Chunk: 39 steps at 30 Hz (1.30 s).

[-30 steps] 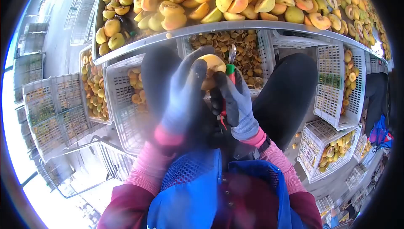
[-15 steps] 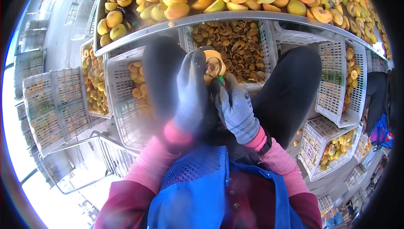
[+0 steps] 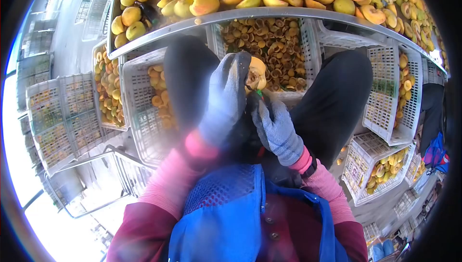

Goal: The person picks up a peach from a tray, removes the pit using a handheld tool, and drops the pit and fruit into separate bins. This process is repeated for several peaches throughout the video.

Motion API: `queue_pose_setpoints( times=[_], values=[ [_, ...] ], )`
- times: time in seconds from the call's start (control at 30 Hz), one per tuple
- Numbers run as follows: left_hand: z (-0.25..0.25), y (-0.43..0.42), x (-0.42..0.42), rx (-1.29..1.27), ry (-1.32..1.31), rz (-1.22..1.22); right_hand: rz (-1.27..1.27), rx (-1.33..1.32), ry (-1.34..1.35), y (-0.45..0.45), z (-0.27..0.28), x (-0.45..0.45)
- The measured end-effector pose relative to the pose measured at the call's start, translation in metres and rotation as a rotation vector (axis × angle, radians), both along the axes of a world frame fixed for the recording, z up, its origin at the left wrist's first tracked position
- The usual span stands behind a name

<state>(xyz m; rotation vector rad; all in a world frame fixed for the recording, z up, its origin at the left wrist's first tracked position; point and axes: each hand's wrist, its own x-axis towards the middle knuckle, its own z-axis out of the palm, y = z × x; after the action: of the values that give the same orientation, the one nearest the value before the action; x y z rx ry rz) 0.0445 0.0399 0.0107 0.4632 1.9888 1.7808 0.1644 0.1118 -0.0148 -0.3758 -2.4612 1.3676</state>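
A halved yellow fruit (image 3: 256,73) with a brown hollow in its cut face is held above my lap. My left hand (image 3: 225,93), in a grey-blue glove with dark fingertips, is wrapped round its left side. Just below the fruit, my right hand (image 3: 276,124) is closed on a tool whose green part (image 3: 260,93) touches the fruit's lower edge; the rest of the tool is mostly hidden by the fingers. Beyond the hands, a crate (image 3: 312,52) holds many small brown-yellow cut pieces.
A metal-edged table (image 3: 231,17) heaped with halved fruit (image 3: 204,6) spans the top. White crates with fruit stand at the left (image 3: 137,93) and right (image 3: 382,88), and another (image 3: 358,165) lower right. Part of another person in dark trousers (image 3: 431,112) shows at the far right.
The tool was upright with its metal end showing; now it is tipped into the fruit and that end is hidden. The fruit's cut face has turned, and both hands have shifted slightly right.
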Motion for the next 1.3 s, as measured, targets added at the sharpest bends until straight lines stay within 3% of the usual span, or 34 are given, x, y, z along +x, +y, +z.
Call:
queue_pose_setpoints(
  times=[0.03, 0.1, 0.17, 0.3, 0.33, 0.4, 0.47, 0.57, 0.6, 0.7, 0.8, 0.87, 0.97, 1.0, 1.07, 1.1, 1.17, 1.23, 1.27, 1.3],
  values=[
    [0.006, 0.001, -0.001, 0.012, -0.139, -0.003, -0.017, 0.024, 0.081, -0.002, -0.006, -0.004],
    [0.014, 0.007, -0.001, 0.067, -0.222, 0.037, -0.079, -0.417, 0.019, -0.002, -0.006, -0.003],
    [0.019, 0.003, -0.008, -0.039, -0.072, -0.070, -0.161, -1.340, -0.292, 0.005, 0.036, -0.007],
    [0.010, 0.001, -0.014, -0.093, 0.242, -0.157, 0.235, -2.028, -0.386, 0.021, 0.042, -0.009],
    [0.010, 0.001, -0.015, -0.086, 0.238, -0.189, 0.337, -2.211, -0.331, 0.020, 0.033, -0.009],
    [0.010, -0.001, -0.012, 0.005, -0.087, -0.153, 0.525, -2.498, -0.212, 0.015, 0.013, -0.009],
    [0.000, -0.002, -0.008, 0.060, -0.356, -0.089, 0.630, -2.591, -0.140, 0.011, 0.007, -0.012],
    [0.005, -0.004, -0.003, 0.171, -0.528, -0.022, 0.792, -2.681, -0.059, 0.005, 0.000, -0.018],
    [0.007, -0.005, -0.004, 0.166, -0.474, -0.017, 0.847, -2.700, -0.041, 0.005, -0.002, -0.020],
    [0.000, -0.007, -0.004, 0.169, -0.503, 0.070, 0.660, -2.734, -0.049, -0.003, 0.001, -0.020],
    [-0.034, -0.028, -0.011, 0.224, -0.737, 0.161, 0.886, -2.677, 0.129, -0.005, -0.016, -0.024],
    [-0.052, -0.043, -0.016, 0.266, -0.898, 0.222, 0.772, -2.609, 0.182, 0.014, 0.005, -0.025],
    [-0.029, -0.047, -0.021, -0.114, 0.164, 0.359, 0.465, -2.708, 0.038, 0.013, -0.032, -0.014],
    [-0.012, -0.060, -0.035, -0.157, 0.292, 0.318, 0.348, -2.762, -0.052, 0.012, -0.044, -0.011],
    [0.021, -0.087, -0.062, -0.237, 0.558, 0.259, 0.451, -2.683, -0.147, 0.014, -0.041, -0.012],
    [0.027, -0.102, -0.080, -0.509, 0.560, 0.287, 0.505, -2.646, -0.199, 0.014, -0.040, -0.014],
    [0.016, -0.128, -0.115, -1.415, 0.696, 0.138, 0.415, -2.509, -0.253, 0.021, -0.034, -0.015],
    [0.028, -0.100, -0.121, -1.052, 0.887, 0.183, 0.330, -2.450, -0.268, 0.023, -0.041, -0.019],
    [0.041, -0.064, -0.116, -1.037, 0.725, 0.259, 0.276, -2.439, -0.259, 0.022, -0.049, -0.021],
    [0.038, -0.040, -0.121, -0.846, 0.839, 0.247, 0.222, -2.426, -0.262, 0.019, -0.057, -0.022]
  ],
)
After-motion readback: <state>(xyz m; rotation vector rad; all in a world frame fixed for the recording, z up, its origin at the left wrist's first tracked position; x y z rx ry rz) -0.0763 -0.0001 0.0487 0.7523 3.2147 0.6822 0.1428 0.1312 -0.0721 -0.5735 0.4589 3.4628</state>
